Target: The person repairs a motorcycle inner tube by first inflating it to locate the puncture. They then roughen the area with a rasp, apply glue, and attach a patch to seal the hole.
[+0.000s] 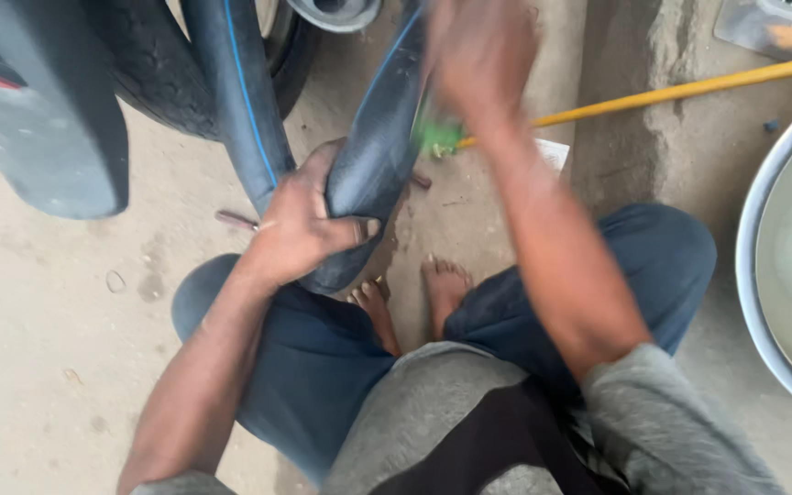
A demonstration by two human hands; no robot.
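Beside concrete floor (38, 348), water-filled basin (752, 275)

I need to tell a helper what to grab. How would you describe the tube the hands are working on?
Start at the tyre at top left. Just right of it, the black rubber inner tube loops down to the left hand, which grips its bend. Unlike the treaded tyre, it is smooth with a thin blue line.

This looks like a tyre repair place: a big tyre (167, 73), a rubber inner tube (368, 156), a water basin (763, 275) and a bare concrete floor (38, 321).

Right hand (480, 57) motion-blurred
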